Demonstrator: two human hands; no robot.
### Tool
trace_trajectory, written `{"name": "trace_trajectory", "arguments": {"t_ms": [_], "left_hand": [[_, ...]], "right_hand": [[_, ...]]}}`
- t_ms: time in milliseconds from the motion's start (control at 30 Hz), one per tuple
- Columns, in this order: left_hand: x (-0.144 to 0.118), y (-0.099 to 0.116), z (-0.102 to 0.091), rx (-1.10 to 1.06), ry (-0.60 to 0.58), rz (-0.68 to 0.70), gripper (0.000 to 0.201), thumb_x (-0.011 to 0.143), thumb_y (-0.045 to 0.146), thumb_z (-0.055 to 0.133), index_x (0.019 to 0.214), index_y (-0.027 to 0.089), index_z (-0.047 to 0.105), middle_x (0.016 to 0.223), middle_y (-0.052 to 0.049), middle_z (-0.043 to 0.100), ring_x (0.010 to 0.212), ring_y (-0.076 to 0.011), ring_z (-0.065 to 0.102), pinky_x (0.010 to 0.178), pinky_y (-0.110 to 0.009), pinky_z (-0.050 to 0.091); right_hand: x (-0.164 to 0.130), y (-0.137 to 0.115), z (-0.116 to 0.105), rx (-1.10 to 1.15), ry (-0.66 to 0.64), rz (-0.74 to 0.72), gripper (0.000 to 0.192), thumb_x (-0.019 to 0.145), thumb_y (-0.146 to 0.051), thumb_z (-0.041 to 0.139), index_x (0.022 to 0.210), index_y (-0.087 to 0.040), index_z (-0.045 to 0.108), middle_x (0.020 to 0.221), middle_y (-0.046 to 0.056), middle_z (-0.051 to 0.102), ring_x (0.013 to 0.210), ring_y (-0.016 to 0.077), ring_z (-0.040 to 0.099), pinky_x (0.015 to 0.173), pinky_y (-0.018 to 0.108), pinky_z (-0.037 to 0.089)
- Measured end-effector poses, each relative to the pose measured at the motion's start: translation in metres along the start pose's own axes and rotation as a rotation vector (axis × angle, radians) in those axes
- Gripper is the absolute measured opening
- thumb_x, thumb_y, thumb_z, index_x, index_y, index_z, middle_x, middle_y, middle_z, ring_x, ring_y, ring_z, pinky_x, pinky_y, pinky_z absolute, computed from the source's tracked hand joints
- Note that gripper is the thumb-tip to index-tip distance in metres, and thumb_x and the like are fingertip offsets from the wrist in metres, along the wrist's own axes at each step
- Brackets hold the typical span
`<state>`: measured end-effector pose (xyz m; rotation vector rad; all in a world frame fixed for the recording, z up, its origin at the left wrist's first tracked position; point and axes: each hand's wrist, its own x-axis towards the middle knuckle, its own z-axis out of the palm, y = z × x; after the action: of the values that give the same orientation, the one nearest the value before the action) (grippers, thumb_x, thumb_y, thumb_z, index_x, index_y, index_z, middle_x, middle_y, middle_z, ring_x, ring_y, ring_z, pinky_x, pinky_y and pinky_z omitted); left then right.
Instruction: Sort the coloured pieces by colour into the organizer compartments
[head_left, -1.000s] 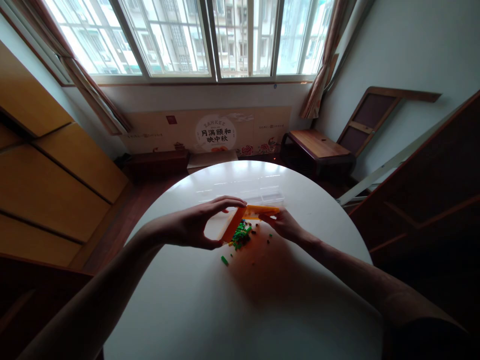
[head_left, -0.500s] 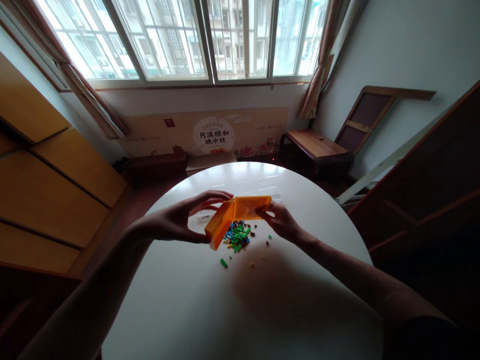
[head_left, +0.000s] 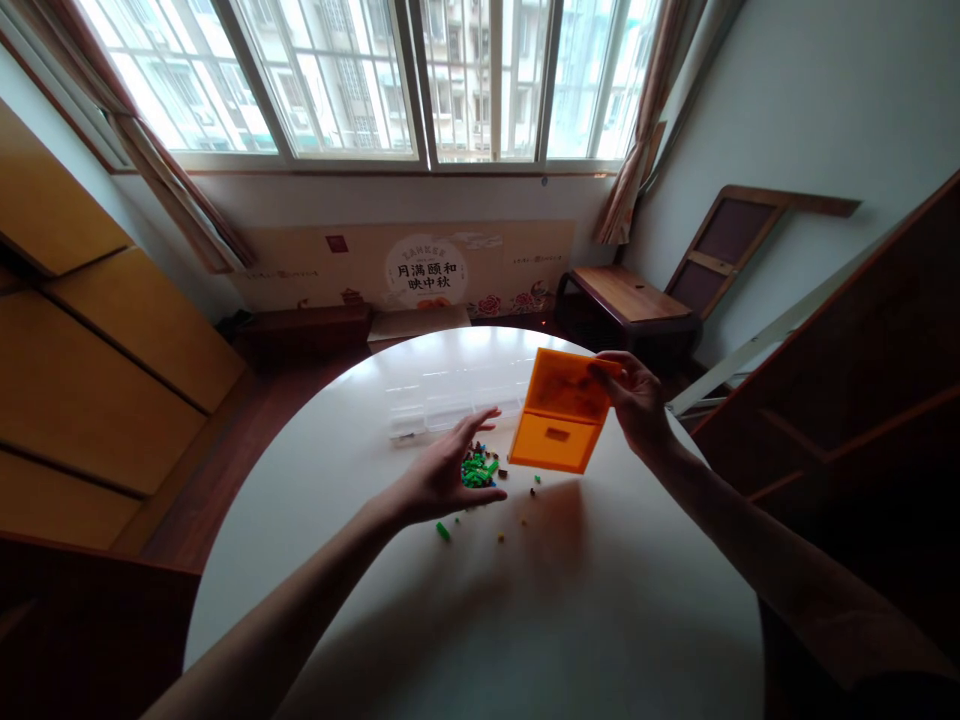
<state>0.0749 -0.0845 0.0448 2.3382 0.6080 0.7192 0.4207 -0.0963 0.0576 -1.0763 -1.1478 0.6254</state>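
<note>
Item: round white table (head_left: 420, 620), serving as the landmark for all entries below.

Item: orange translucent plastic box with hinged lid (head_left: 559, 412). It is hanging in the air above the table's far right part, tilted steeply, both halves opened out flat toward the camera. The two halves are showing bare orange interiors; nothing is lying in either. A small dark slot is showing on the lower half.

Item: right hand (head_left: 637, 400). It is gripping the orange box at its upper right corner, fingers closed over the edge, and is carrying the box's whole weight.

Item: left hand (head_left: 442, 475). It is hovering over the table's middle, fingers spread apart and holding nothing, palm turned toward the loose pieces. Whether the fingertips are touching the pile cannot be told.

Item: heap of small plastic building bricks, mostly green with some blue and dark ones (head_left: 477, 468). It is lying loose on the table's middle, just beside the left hand's fingers and below the box's lower edge. Strays are lying around it: one green brick (head_left: 443, 530) toward the table's near side, and a few tiny yellow and dark bits (head_left: 517, 522) near it.

Item: clear plastic compartment tray (head_left: 450, 405). It is sitting on the table's far part, beyond the heap. Its contents cannot be made out.
</note>
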Motion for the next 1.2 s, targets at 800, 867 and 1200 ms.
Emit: {"name": "trace_trajectory", "arguments": {"t_ms": [800, 867, 1200], "left_hand": [[-0.046, -0.048, -0.006, 0.336, 0.198, -0.132, 0.043, 0.106, 0.046, 0.067, 0.144, 0.027, 0.06, 0.143, -0.011, 0.074, 0.131, -0.0324, 0.074, 0.109, -0.049, 0.062], [-0.046, -0.048, -0.006, 0.336, 0.209, -0.137, 0.042, 0.107, 0.046, 0.066, 0.144, 0.027, 0.06, 0.144, -0.012, 0.073, 0.132, -0.0326, 0.073, 0.11, -0.05, 0.061], [-0.049, -0.047, -0.005, 0.367, 0.18, -0.164, 0.044, 0.106, 0.049, 0.066, 0.144, 0.028, 0.06, 0.146, -0.011, 0.072, 0.134, -0.0339, 0.071, 0.111, -0.052, 0.061]], "right_hand": [[0.156, 0.171, -0.064, -0.236, 0.167, 0.343, 0.039, 0.076, -0.04, 0.097, 0.094, -0.021, 0.068, 0.088, 0.008, 0.08, 0.084, 0.0263, 0.082, 0.084, 0.042, 0.073], [0.16, 0.181, -0.058, -0.248, 0.171, 0.329, 0.041, 0.075, -0.037, 0.096, 0.101, -0.021, 0.069, 0.092, 0.008, 0.08, 0.088, 0.0262, 0.082, 0.087, 0.042, 0.072], [0.17, 0.194, -0.035, -0.295, 0.151, 0.309, 0.046, 0.078, -0.03, 0.087, 0.119, -0.019, 0.071, 0.106, 0.009, 0.081, 0.1, 0.0265, 0.082, 0.097, 0.043, 0.07]]}}
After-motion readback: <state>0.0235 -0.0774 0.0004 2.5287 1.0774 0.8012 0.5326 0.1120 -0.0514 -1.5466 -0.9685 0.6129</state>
